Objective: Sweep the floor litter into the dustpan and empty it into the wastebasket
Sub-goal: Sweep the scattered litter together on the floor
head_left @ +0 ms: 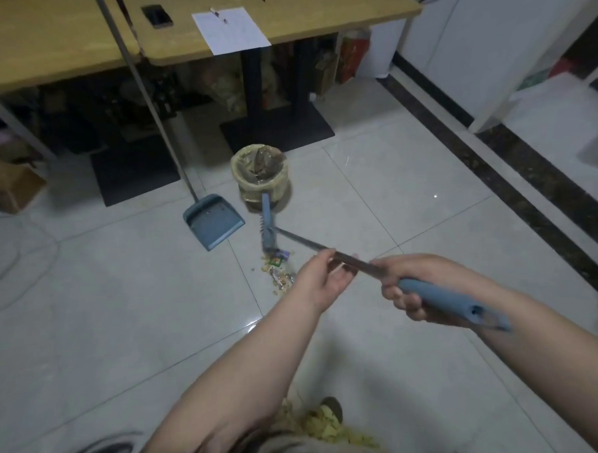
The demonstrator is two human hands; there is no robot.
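Both hands hold a blue broom [268, 227]. My right hand [413, 289] grips its blue handle end, and my left hand [322, 280] pinches the metal shaft further down. The broom head rests on the floor just in front of the wastebasket [259, 178], which is lined with a yellowish bag and has litter inside. A small pile of litter [279, 268], scraps and wrappers, lies on the tiles right below the broom head. The blue dustpan [213, 223] stands on the floor left of the broom, with its long metal handle leaning up towards the table.
A wooden table [179, 36] with a phone [157, 16] and a paper sheet [231, 30] stands behind the basket, on black pedestal bases [279, 131]. Boxes and clutter sit under it. More yellowish scraps [327, 427] lie near my feet. A dark floor strip [493, 163] runs along the right.
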